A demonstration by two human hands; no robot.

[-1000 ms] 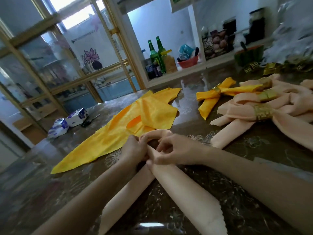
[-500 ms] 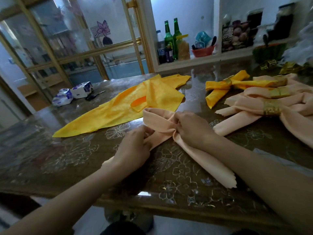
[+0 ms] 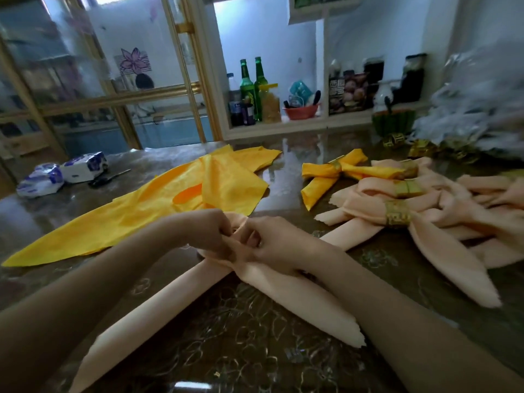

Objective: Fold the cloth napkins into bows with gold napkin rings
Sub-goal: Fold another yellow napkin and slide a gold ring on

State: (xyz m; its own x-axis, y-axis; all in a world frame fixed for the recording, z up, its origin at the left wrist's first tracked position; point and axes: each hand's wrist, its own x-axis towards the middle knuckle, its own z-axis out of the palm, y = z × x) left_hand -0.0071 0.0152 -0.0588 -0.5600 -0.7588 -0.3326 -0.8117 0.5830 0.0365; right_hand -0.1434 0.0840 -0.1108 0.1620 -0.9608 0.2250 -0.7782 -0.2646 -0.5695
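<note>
A peach napkin lies folded on the table in front of me, its two long tails crossing and spreading toward me. My left hand and my right hand both pinch it at the crossing, where the loop is gathered. No ring shows in either hand. A loose yellow napkin lies flat behind my hands. To the right sit a finished yellow bow and a pile of finished peach bows, each with a gold ring at its middle.
Spare gold rings lie at the far right beside a silvery plastic bag. Scissors and two blue-white packets sit far left. Bottles and jars stand on the shelf behind the glossy table.
My hands have drawn together at the napkin's middle and gathered it tighter. The two tails now cross and point toward me. The camera has shifted closer to the table.
</note>
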